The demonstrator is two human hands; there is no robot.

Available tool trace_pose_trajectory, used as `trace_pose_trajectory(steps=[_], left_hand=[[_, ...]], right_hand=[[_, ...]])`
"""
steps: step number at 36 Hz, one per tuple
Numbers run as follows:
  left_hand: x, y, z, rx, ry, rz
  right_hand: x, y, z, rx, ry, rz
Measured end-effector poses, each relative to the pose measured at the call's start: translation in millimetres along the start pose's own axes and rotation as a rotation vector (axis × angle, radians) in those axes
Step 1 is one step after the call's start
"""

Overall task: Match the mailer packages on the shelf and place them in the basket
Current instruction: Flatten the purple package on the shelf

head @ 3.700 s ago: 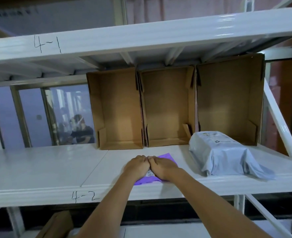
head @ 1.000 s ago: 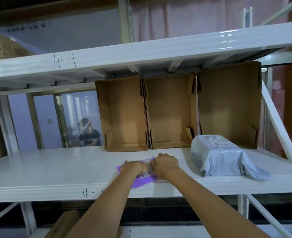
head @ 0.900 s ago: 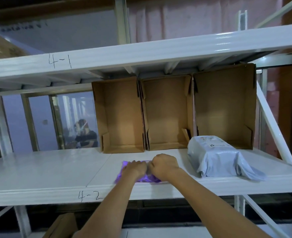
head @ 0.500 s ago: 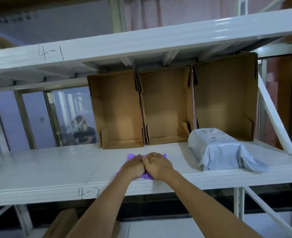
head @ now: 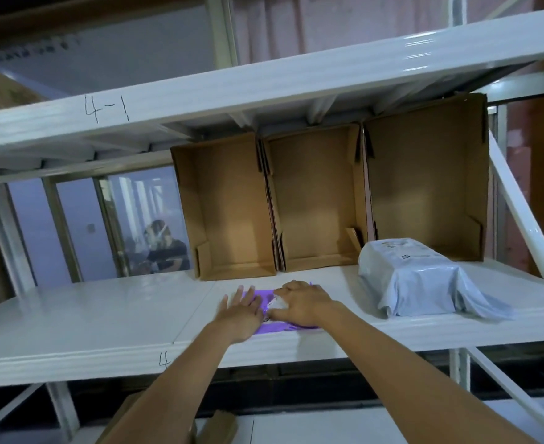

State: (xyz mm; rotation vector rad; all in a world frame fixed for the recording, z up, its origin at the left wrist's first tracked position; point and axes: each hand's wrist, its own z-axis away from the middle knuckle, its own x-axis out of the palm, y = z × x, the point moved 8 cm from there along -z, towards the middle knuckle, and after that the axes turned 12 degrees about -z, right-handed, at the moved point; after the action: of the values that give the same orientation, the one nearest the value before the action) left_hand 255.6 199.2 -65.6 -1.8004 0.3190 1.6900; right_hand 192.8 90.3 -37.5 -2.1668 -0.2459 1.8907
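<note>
The left hand lies flat, fingers spread, on a purple mailer; the right hand, fingers curled, pinches its white label. Beyond both stand three cardboard boxes, nothing visible inside. Right of the right hand sits a grey mailer.

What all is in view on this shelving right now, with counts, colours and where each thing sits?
Purple mailer: one, purple, flat at the shelf's front edge, under both hands.
Grey mailer: one, bulky, pale grey, right of the hands.
Cardboard boxes: three, brown, side by side at the back, open sides facing out.
Shelf: white metal, marked 4-1 on the beam above.
Left hand: fingers straight, pressing the purple mailer.
Right hand: fingers curled on it.
</note>
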Motion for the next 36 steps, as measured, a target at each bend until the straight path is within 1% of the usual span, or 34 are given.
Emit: trace_pose_trajectory(steps=[2,5,6,8,9,10,11,13,14,16,17,18,19,20,22,23,25,29,32,36], left_hand=[[-3.6,8.8,6.8,0.060,0.044,0.046],[-12.1,14.7,17.7,0.063,0.097,0.188],[-15.8,17.5,20.3,0.054,0.109,0.183],[-23.9,27.4,25.4,0.041,0.132,0.098],[-28.3,33.1,28.1,0.040,0.143,0.067],[-31.9,38.1,30.5,0.044,0.153,0.050],[-35.4,42.6,32.7,0.057,0.167,0.043],[-42.1,46.4,36.0,0.078,0.204,0.110],[-45.4,45.3,36.8,0.077,0.219,0.210],[-50.5,38.3,35.5,0.045,0.233,0.503],[-51.4,33.1,34.1,0.014,0.254,0.593],[-51.9,28.1,32.3,-0.021,0.294,0.602],[-52.5,24.7,29.9,-0.039,0.336,0.533],[-49.6,25.0,27.4,-0.041,0.356,0.444],[-38.3,32.4,23.2,-0.014,0.328,0.272],[-33.8,36.0,22.6,-0.004,0.310,0.219],[-30.2,37.8,23.7,0.004,0.278,0.186],[-29.5,34.2,27.4,0.033,0.145,0.166],[-34.0,25.5,28.5,-0.037,0.089,0.108],[-41.8,25.6,34.7,-0.116,0.088,0.051]], right_hand=[[-6.5,1.2,-2.5,-0.014,-0.023,0.098],[-17.8,-3.0,-6.5,0.020,-0.002,0.223],[-21.6,-4.8,-6.4,0.056,0.015,0.302],[-30.7,-7.8,-3.7,0.134,0.086,0.485],[-33.2,-8.6,-0.6,0.158,0.121,0.527],[-32.9,-7.0,0.9,0.171,0.148,0.524],[-30.1,-2.8,2.6,0.183,0.164,0.464],[-24.9,5.2,9.5,0.182,0.184,0.251],[-25.1,7.0,12.8,0.161,0.209,0.184],[-26.3,7.6,17.4,0.099,0.256,0.150],[-24.7,8.3,18.3,0.075,0.268,0.137],[-20.8,10.1,19.1,0.059,0.259,0.116],[-14.2,13.0,18.6,0.059,0.222,0.089],[-5.4,17.5,18.1,0.076,0.149,0.059],[11.0,26.5,17.4,0.122,-0.022,0.014],[14.1,29.7,17.1,0.132,-0.073,0.011],[14.7,31.4,16.7,0.130,-0.132,0.029],[16.7,36.6,18.8,0.138,-0.204,0.038],[17.0,39.3,20.6,0.154,-0.206,0.038],[14.2,40.3,26.2,0.190,-0.178,0.053]])
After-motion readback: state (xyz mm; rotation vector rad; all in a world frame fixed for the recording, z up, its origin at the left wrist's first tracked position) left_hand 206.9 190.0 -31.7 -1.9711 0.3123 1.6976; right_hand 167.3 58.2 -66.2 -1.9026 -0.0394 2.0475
